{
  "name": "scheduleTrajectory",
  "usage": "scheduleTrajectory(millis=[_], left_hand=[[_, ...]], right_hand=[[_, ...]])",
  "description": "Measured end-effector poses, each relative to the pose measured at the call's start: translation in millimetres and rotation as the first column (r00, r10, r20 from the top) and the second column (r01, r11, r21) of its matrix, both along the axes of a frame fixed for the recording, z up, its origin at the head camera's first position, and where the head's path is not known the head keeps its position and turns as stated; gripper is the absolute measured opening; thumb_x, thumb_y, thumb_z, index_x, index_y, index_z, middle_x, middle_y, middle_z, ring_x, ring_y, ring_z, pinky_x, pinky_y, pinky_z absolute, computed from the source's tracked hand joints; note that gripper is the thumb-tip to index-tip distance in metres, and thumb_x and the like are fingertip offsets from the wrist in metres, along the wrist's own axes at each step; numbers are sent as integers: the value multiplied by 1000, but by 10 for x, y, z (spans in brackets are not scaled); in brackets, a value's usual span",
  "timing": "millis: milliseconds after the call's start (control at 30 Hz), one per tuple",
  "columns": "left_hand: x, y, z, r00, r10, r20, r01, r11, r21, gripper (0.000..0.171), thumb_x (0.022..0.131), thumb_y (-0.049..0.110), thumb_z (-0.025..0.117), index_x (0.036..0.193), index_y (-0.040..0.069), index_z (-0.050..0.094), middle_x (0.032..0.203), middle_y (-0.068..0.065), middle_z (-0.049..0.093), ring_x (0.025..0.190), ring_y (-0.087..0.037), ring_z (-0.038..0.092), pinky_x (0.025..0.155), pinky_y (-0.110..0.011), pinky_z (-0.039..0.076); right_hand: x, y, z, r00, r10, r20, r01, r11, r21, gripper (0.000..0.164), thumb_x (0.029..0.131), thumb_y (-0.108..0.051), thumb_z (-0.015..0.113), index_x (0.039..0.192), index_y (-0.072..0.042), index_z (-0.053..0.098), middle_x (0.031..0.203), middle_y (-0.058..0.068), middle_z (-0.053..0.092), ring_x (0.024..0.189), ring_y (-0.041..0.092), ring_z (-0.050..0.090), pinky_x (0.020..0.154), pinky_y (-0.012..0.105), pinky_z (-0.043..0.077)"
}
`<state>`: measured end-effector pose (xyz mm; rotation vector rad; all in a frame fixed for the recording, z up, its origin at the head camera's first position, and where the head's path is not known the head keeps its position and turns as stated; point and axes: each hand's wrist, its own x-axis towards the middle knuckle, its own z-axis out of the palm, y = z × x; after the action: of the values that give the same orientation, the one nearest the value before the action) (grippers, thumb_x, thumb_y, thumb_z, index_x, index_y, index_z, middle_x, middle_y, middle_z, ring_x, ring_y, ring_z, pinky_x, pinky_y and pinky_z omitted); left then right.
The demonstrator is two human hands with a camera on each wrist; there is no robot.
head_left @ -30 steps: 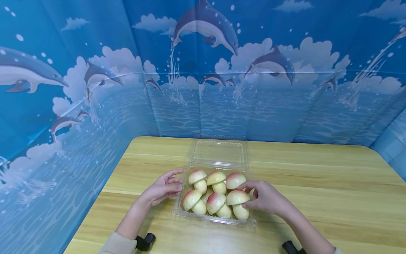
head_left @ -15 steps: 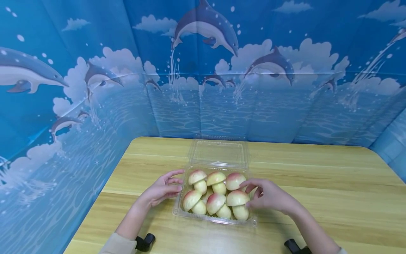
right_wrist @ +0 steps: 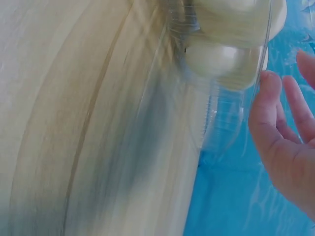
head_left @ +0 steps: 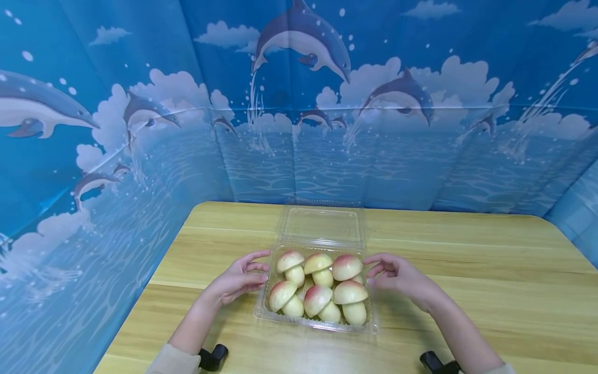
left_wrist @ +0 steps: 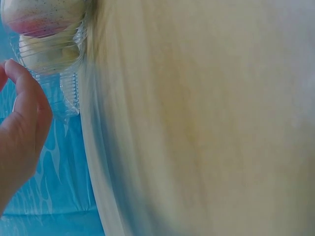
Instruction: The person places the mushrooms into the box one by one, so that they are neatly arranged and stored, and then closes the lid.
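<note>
A clear plastic clamshell box (head_left: 317,324) sits on the table with its lid (head_left: 322,223) laid back at the far side. Inside are several mushroom-shaped pieces (head_left: 351,292), pale yellow with pink-tinged caps, in two rows. My left hand (head_left: 239,279) is at the box's left side, fingertips against or very near its wall, fingers loosely bent. At the right side is my right hand (head_left: 404,283), its fingers relaxed by the rim and holding nothing. Both wrist views show a hand, left (left_wrist: 24,123) and right (right_wrist: 283,132), beside the clear wall; exact contact is hard to tell.
The wood-grain table (head_left: 467,265) has rounded far corners. Behind and to the left hangs a blue curtain (head_left: 327,156) printed with dolphins and waves. Black wrist-mounted devices (head_left: 214,357) show near both forearms.
My right hand has let go of the front-right mushroom-shaped piece and moved right and slightly away, to the box's right edge. The left hand and the box have stayed put.
</note>
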<state>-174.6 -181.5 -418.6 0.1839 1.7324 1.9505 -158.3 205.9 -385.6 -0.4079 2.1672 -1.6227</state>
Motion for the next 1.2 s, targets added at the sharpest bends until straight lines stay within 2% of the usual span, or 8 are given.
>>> scheduleTrajectory(millis=[200, 333, 533, 967, 1200], left_hand=[[-9, 4, 4, 1000, -1, -1, 1, 1000, -1, 70, 85, -3, 62, 144, 2, 26, 106, -7, 53, 75, -9, 59, 70, -22, 52], [-6, 8, 0, 1000, 4, 2, -4, 1000, -5, 70, 84, -3, 62, 144, 2, 26, 106, -8, 53, 75, -9, 59, 70, -22, 52], [4, 7, -21, 1000, 9, 3, -9, 1000, -7, 70, 84, -2, 62, 144, 2, 26, 106, -8, 53, 76, -10, 59, 70, -23, 52], [-14, -12, -10, 1000, 4, 9, -4, 1000, -20, 71, 84, -2, 62, 145, 6, 27, 107, -9, 52, 75, -10, 59, 70, -23, 52], [-151, 9, 0, 999, 30, 11, -30, 1000, -5, 69, 86, -4, 59, 145, 4, 24, 111, -11, 48, 81, -10, 57, 75, -24, 52]], right_hand=[[-96, 40, -48, 991, -96, 89, 104, 991, -87, 63, 84, -8, 65, 137, 4, 32, 92, 7, 59, 89, 25, 58, 78, 35, 50], [-158, 54, -81, 978, -121, 169, 151, 972, -180, 75, 85, -4, 64, 144, 0, 18, 91, 4, 59, 88, 20, 61, 80, 33, 52], [-242, 51, -110, 961, -152, 229, 203, 955, -217, 82, 83, 1, 64, 146, -2, 12, 90, 3, 57, 83, 16, 61, 78, 32, 53], [-409, 13, -159, 944, -162, 287, 236, 940, -246, 85, 80, 8, 63, 146, 3, 9, 88, 3, 55, 73, 10, 59, 69, 26, 53], [-492, 42, -198, 936, -141, 323, 232, 936, -264, 81, 83, 8, 58, 146, 3, 7, 91, 1, 58, 77, 10, 59, 70, 25, 53]])
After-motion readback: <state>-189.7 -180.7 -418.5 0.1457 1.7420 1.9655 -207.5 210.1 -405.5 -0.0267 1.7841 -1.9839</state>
